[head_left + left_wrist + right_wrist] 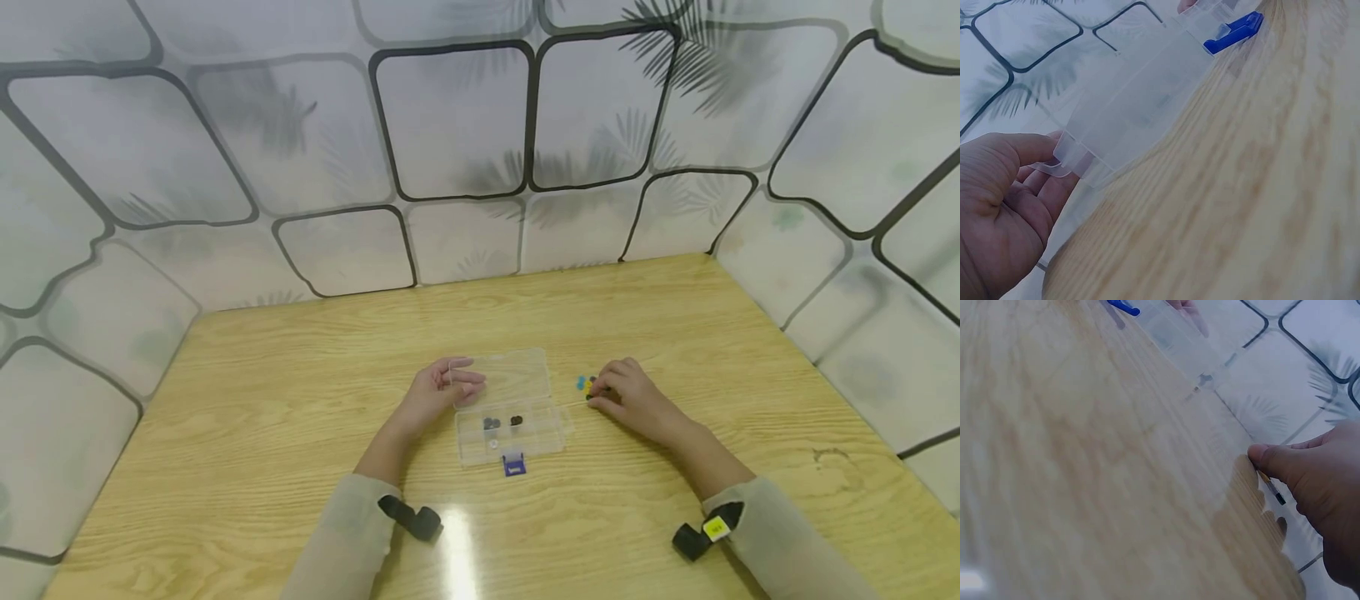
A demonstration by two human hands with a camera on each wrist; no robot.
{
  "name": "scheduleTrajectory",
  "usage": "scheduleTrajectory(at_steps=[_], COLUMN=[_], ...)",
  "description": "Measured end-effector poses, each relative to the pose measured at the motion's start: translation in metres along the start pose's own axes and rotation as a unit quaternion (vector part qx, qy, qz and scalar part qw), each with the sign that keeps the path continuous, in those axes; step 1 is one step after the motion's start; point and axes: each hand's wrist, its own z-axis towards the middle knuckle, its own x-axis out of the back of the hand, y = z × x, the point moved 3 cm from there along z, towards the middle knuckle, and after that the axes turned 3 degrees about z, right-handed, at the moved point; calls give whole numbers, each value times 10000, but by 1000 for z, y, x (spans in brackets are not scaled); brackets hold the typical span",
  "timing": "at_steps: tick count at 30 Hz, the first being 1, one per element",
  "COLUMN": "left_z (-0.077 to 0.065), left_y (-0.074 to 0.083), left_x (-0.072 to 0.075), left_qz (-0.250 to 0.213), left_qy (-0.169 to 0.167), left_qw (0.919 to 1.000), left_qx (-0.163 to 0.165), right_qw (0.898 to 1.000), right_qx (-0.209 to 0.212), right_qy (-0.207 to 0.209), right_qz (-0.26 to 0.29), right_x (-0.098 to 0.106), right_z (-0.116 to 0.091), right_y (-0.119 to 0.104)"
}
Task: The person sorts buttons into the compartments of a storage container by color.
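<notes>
A clear plastic compartment box point(468, 450) lies on the table with its lid point(513, 375) folded back and its blue latch point(514, 465) toward me. Small grey pieces point(491, 423) and dark pieces point(517, 420) sit in its compartments. My left hand point(442, 392) holds the box's left side near the hinge, thumb and fingers around the edge point(1063, 159). To the right of the box, my right hand point(633, 400) reaches down among small coloured pieces point(581, 382), thumb and forefinger close together. An orange-and-black piece point(1279, 497) shows below those fingers; whether they pinch anything is hidden.
The wood-grain table point(300, 400) extends around the box and the pieces. A patterned wall covering point(465, 233) stands along its back and both sides. A dark curved mark point(831, 452) shows on the table at the right.
</notes>
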Motion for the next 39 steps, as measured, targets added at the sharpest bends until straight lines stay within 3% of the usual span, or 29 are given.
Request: scheduleTrajectory(at_steps=[28,39], left_z=[-1,-1], left_y=[0,2], left_x=[-1,-1], left_qz=[31,49], left_qy=[0,-11], left_qw=[10000,10000], left_qx=[-22,-21], right_qw=[9999,9997], right_qx=[54,-80], right_qy=[-2,-230], right_qz=[-116,-58], right_x=[-2,-7], right_z=[0,5], right_y=[-2,-2])
